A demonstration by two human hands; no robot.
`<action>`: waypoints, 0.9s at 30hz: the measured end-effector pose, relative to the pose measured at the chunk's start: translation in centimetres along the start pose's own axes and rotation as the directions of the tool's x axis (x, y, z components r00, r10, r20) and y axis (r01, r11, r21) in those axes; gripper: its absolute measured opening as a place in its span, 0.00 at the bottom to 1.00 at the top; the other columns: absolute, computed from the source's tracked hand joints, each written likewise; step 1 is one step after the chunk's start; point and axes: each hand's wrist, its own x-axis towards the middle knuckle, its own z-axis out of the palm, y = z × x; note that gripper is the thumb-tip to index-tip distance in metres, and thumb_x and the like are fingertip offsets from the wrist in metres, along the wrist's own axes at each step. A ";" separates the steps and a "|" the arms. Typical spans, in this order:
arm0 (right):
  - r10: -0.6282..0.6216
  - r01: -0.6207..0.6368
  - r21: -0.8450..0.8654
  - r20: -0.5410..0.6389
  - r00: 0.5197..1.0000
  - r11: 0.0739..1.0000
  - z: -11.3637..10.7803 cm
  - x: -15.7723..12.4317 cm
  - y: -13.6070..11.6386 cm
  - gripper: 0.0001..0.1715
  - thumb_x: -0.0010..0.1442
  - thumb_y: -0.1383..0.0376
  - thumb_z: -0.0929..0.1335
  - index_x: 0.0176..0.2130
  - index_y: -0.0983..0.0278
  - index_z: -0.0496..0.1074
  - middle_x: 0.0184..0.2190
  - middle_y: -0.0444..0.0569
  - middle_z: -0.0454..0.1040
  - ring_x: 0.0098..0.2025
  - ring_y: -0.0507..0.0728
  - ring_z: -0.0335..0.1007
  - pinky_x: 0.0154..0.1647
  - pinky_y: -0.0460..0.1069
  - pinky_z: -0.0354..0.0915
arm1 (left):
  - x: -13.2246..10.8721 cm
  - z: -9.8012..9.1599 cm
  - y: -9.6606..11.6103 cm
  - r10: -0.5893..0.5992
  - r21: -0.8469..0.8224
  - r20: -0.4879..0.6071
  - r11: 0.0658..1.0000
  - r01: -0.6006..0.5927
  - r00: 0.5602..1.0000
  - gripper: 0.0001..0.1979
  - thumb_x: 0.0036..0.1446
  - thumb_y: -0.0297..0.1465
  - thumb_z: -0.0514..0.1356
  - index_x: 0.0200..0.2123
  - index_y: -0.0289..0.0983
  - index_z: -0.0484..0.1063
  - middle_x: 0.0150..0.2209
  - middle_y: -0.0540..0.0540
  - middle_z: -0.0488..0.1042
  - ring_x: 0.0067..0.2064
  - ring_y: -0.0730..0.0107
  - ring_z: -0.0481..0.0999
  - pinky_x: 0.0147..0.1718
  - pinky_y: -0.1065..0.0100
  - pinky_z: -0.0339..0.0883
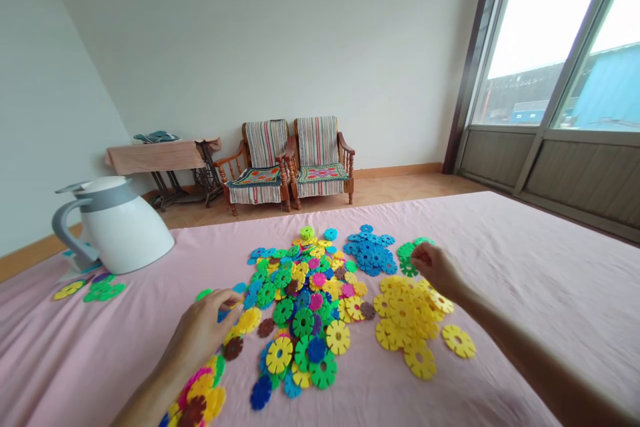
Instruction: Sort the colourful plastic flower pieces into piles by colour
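Note:
A heap of mixed coloured plastic snowflake discs [305, 300] lies on the pink cloth [525, 280]. My left hand [205, 330] rests at the heap's left edge, fingers curled round a blue disc [223, 315]. My right hand [437, 268] hovers beyond a sorted patch of yellow discs [410, 323], fingertips pinched at a small group of green discs [409, 255]. A sorted group of blue discs [370, 252] lies just left of the green ones.
A white jug with a grey handle [113, 223] stands at the far left, with a few yellow and green discs [93, 289] beside it. Beyond the cloth are two wooden armchairs [290, 160], a side table [160, 157] and a large window [565, 47].

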 end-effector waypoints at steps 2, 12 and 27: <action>0.080 -0.082 -0.026 -0.081 0.993 0.996 -0.6 1.6 2.0 0.06 0.52 0.65 0.63 0.28 0.64 0.68 0.23 0.47 0.73 0.25 0.54 0.69 0.25 0.47 0.58 | 0.0 0.1 -0.4 -0.023 -0.012 0.019 1.000 0.023 1.000 0.13 0.52 0.41 0.54 0.33 0.40 0.74 0.35 0.47 0.78 0.37 0.63 0.77 0.36 0.69 0.68; -0.006 0.000 -0.059 -0.106 0.994 0.998 -0.2 -0.2 0.6 0.10 0.55 0.62 0.61 0.31 0.62 0.70 0.28 0.49 0.76 0.29 0.56 0.71 0.31 0.49 0.61 | 0.0 0.0 -0.3 -0.034 -0.034 0.074 0.999 0.037 0.997 0.13 0.52 0.40 0.54 0.32 0.40 0.74 0.35 0.47 0.78 0.36 0.63 0.76 0.36 0.69 0.67; -0.551 0.555 0.067 0.257 0.794 0.829 5.8 -7.3 -12.4 0.20 0.52 0.62 0.70 0.47 0.61 0.70 0.42 0.51 0.70 0.47 0.61 0.62 0.48 0.55 0.59 | -0.5 0.2 0.0 0.047 0.065 0.071 0.997 -0.052 0.996 0.10 0.55 0.36 0.53 0.32 0.40 0.72 0.35 0.47 0.75 0.39 0.64 0.74 0.38 0.68 0.64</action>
